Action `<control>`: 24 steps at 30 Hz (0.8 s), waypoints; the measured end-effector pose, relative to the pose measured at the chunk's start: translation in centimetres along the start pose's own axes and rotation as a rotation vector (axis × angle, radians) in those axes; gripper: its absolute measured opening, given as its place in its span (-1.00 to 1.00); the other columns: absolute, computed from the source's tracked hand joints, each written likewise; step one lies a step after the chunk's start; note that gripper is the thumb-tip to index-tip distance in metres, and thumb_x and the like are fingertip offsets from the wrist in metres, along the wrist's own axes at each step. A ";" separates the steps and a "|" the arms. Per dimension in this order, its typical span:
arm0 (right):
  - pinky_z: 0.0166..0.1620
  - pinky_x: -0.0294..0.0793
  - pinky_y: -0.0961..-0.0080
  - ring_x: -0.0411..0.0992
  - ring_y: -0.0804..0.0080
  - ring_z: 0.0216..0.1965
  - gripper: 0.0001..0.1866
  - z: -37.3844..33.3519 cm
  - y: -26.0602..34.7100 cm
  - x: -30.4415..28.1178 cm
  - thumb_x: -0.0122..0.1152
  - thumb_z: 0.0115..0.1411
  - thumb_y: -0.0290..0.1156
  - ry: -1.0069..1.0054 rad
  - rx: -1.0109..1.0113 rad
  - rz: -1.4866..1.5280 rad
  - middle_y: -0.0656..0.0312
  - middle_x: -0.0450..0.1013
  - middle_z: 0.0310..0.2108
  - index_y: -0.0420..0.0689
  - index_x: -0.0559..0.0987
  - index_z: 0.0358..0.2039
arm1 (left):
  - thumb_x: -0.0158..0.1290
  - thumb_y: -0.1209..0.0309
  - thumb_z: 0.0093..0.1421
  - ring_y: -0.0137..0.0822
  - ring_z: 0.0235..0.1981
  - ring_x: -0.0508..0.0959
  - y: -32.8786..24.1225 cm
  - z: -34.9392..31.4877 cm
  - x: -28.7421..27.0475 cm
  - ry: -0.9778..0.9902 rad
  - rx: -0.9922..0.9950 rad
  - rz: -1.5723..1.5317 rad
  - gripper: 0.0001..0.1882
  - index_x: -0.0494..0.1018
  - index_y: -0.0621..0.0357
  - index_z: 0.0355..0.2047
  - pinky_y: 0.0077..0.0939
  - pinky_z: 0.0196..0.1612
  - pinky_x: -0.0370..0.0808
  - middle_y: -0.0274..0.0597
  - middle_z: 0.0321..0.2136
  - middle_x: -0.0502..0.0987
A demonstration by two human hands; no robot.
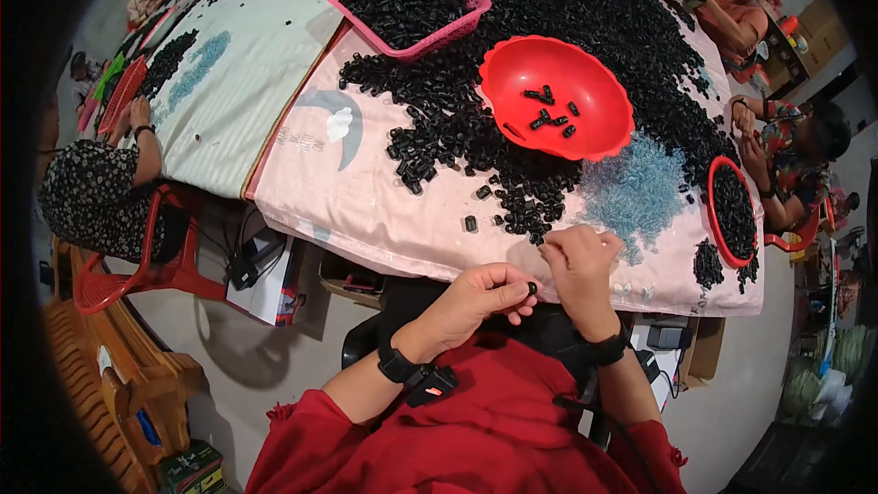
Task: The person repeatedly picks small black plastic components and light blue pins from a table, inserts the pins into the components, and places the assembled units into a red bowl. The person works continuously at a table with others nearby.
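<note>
The left hand (485,297) pinches 1 small black plastic cylinder (532,288) between thumb and fingers, beside the near edge of the tabletop (402,238); a loose grip there could drop it into the lap or onto the floor (293,370). The right hand (583,263) is raised close by, apart from the left, its fingers bent and thumb drawn toward the fingertips; whether it pinches anything, I cannot tell. Both forearms angle in from below, 1 black band (400,366) on each wrist. Just beyond, the pale blue pieces (640,187) could scatter among the black heap (585,0) if a sleeve or finger dragged through. Farther out, the scalloped red bowl (549,73) appears tilted on uneven pieces; a knock might spill it.
</note>
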State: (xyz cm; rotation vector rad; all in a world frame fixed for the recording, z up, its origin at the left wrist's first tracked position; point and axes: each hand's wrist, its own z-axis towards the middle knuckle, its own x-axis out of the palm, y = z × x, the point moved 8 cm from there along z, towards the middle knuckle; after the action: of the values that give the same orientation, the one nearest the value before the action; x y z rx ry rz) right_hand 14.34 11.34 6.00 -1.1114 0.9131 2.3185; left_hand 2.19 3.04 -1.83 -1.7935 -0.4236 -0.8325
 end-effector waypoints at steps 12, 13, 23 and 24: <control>0.06 0.16 0.18 0.48 0.29 -0.20 -0.83 0.1 1.0 -0.2 0.39 0.19 -0.47 -0.036 -0.052 -0.063 0.29 0.53 -0.28 -0.09 0.62 -0.20 | 0.12 0.29 0.50 -0.49 -0.20 0.62 -0.5 -0.1 0.3 0.003 0.030 0.024 -0.69 0.58 0.28 0.06 -0.61 -0.20 0.58 -0.25 -0.16 0.66; 0.06 0.16 0.18 0.48 0.28 -0.19 -0.84 0.1 1.3 -0.6 0.37 0.21 -0.48 -0.014 -0.019 -0.019 0.28 0.54 -0.28 -0.09 0.61 -0.19 | 0.12 0.29 0.49 -0.50 -0.21 0.62 -0.6 -0.2 0.2 -0.026 0.027 0.042 -0.69 0.58 0.28 0.07 -0.62 -0.23 0.57 -0.26 -0.17 0.66; 0.08 0.17 0.14 0.49 0.25 -0.17 -0.89 -1.0 5.2 -3.0 0.29 0.30 -0.51 0.013 -0.051 0.020 0.27 0.54 -0.26 -0.11 0.57 -0.17 | 0.15 0.30 0.47 -0.65 -0.40 0.44 -0.7 -0.1 -0.2 -0.179 0.045 0.189 -0.78 0.60 0.19 -0.06 -0.73 -0.38 0.37 -0.42 -0.27 0.63; 0.08 0.17 0.14 0.49 0.25 -0.17 -0.88 -1.2 5.3 -3.0 0.29 0.29 -0.51 0.007 -0.059 0.000 0.27 0.54 -0.26 -0.11 0.57 -0.17 | 0.15 0.29 0.47 -0.65 -0.42 0.41 -0.8 -0.1 -0.1 -0.187 0.054 0.190 -0.79 0.60 0.18 -0.10 -0.73 -0.39 0.35 -0.45 -0.29 0.61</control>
State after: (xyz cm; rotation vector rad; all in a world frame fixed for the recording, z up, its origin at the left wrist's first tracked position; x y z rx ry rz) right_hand 13.53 6.56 9.85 -1.1436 0.8521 2.3571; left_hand 1.60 3.28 -1.39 -1.8355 -0.3848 -0.5193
